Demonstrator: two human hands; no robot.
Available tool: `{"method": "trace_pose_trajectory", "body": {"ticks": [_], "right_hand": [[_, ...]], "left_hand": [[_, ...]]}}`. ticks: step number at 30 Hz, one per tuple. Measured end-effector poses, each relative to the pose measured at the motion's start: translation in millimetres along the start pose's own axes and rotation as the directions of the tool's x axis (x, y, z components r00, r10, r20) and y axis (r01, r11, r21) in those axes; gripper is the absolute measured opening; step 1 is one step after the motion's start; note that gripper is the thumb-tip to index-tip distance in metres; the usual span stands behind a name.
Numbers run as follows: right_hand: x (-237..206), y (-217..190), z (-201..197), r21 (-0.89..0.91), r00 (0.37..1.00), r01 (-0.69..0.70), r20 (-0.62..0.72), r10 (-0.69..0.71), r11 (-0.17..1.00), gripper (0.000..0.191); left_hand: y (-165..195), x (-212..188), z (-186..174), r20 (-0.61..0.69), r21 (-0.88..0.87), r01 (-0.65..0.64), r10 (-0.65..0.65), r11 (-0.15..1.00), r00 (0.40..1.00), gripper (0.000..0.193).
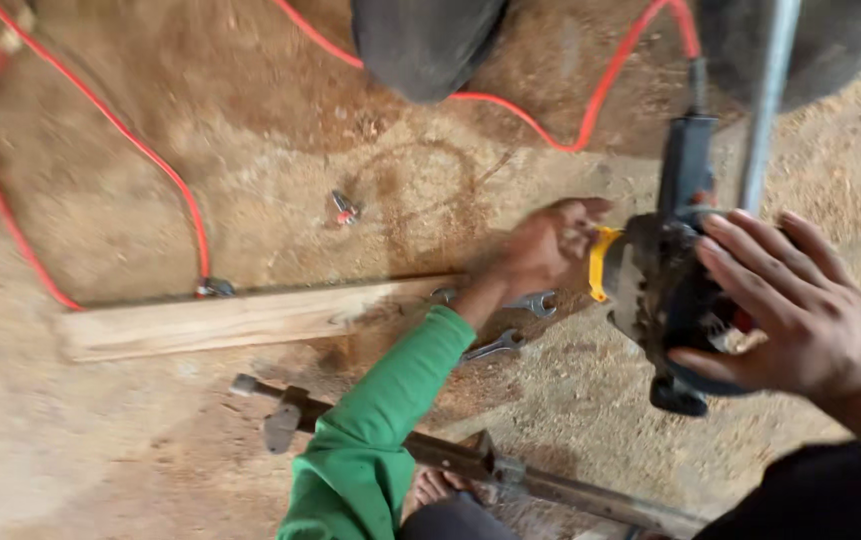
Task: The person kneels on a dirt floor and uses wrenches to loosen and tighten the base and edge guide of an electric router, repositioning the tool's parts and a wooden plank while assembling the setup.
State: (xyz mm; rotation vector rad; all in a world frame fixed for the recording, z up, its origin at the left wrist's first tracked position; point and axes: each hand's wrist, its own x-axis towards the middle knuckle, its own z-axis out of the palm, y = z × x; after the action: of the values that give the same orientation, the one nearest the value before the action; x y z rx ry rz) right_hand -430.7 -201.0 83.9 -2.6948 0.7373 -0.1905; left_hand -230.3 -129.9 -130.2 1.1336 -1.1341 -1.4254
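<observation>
A dark power tool stands with its long axis running up the frame, cord end away. The right hand wraps its body, grip closed. The left hand, fingers curled, touches its yellow guard above the sawdust floor.

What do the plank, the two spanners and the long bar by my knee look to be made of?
Plank: bare, unfinished wood, pale with visible grain and rough edges. Spanners: bright steel by the look, silvery with a dull shine. Long bar: probably iron or steel, dark brown and matt, seemingly rusted. The left hand reaches just above the spanners.
</observation>
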Motion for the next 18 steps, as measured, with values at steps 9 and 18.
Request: {"method": "trace_pose_trajectory", "body": {"ticks": [9, 18], "right_hand": [[-11.2, 8.5, -0.8, -0.103, 0.993, -0.008, 0.114, 0.019, 0.995, 0.089], [-8.6, 7.6, -0.1, -0.089, 0.994, -0.036, 0.097, 0.045, 0.995, 0.083]], "left_hand": [[-1.0, 32.1, 5.1, 0.258, 0.309, -0.286, 0.21, 0.907, 0.943, 0.047], [-7.1, 38.7, 1.8, 0.3, 0.279, -0.202, 0.115, 0.939, 0.947, 0.036]]}}
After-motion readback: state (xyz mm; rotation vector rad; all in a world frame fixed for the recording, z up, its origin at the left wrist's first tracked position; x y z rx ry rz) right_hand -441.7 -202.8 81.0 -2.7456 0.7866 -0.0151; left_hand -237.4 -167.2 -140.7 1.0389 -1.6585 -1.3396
